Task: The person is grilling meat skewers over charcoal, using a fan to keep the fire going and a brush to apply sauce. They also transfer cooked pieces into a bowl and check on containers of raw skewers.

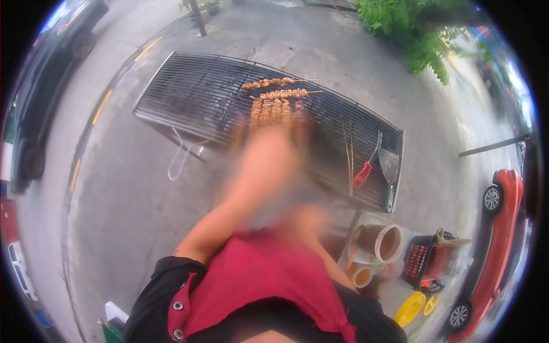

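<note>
A long charcoal grill [193,92] with a metal grate stands in front of me. My left hand [274,139] reaches over its near edge, at the lower ends of several upright skewers of coiled meat [269,112]. Blur hides its fingers, so any grip on the sticks cannot be made out. Across the tops of these lies a skewer of coiled pieces [284,93], and beyond it another skewer of browned meat [268,83]. Close to my red apron [261,278], my right hand [306,221] is bent in front of my body, also blurred. Darker reddish skewers [299,112] lie at the right of the row.
Bare sticks [348,158], a red-handled tool [363,175] and a metal spatula [389,167] rest on the grill's right end. Below stand a bucket [388,243], a cup of orange liquid [362,277] and a black basket [416,261]. A red car [489,257] is at right.
</note>
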A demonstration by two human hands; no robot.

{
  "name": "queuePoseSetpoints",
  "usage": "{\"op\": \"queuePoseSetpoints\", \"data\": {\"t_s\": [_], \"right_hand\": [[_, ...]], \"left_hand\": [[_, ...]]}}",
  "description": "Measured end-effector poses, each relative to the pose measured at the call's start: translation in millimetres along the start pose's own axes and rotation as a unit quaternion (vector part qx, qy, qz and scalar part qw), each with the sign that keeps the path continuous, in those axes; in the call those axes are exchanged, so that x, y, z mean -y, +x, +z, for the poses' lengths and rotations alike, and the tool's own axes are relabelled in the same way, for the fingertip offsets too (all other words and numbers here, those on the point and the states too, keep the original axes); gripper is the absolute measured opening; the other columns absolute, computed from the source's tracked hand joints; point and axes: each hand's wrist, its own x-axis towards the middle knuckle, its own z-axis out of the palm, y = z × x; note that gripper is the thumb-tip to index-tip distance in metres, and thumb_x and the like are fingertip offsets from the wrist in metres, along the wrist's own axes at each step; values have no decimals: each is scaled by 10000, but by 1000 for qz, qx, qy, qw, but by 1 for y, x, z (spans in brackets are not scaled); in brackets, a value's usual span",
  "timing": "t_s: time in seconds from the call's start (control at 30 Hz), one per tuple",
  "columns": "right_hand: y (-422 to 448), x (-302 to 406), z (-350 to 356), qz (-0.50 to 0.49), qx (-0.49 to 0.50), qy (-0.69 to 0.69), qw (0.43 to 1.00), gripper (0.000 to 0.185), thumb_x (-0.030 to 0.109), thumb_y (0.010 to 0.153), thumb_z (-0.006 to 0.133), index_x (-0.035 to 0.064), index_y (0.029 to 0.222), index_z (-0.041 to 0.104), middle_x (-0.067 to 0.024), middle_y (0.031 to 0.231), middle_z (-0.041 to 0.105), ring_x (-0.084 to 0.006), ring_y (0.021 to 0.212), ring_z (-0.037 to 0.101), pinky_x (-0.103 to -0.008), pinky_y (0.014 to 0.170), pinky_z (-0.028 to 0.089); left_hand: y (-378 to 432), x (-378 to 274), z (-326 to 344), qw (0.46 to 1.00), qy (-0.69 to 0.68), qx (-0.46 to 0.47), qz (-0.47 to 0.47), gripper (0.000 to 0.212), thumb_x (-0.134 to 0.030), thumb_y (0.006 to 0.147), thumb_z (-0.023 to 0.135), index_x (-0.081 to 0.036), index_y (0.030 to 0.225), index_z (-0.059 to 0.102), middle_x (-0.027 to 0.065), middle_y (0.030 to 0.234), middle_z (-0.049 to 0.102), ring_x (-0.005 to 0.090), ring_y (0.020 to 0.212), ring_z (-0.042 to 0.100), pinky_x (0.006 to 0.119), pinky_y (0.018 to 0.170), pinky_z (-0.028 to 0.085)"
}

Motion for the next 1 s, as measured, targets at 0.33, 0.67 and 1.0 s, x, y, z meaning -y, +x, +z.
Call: {"op": "queuePoseSetpoints", "data": {"t_s": [0.33,0.67,1.0], "right_hand": [[-16,-13,20,0,19,-108,994,65,126,762,589,79,803,606,-87,695,572,-274,640,579,-374,566,470],[0,0,-5,21,19,-6,1000,61,130,765,588,81,799,605,-89,705,575,-277,649,579,-381,570,467],[1,3,-6,16,22,3,1000,54,132,761,592,81,776,602,-88,685,562,-276,642,575,-382,561,463]], "left_hand": [[-5,48,37,971,-241,12,-6,217,-178,834,564,18,749,598,187,653,608,352,633,598,419,588,452],[-13,4,-15,999,-11,13,27,242,-224,829,593,0,751,545,211,731,605,388,741,589,458,665,460],[-1,65,28,996,-80,-29,-27,216,-189,777,648,15,742,587,192,735,609,364,727,592,425,661,466]]}}
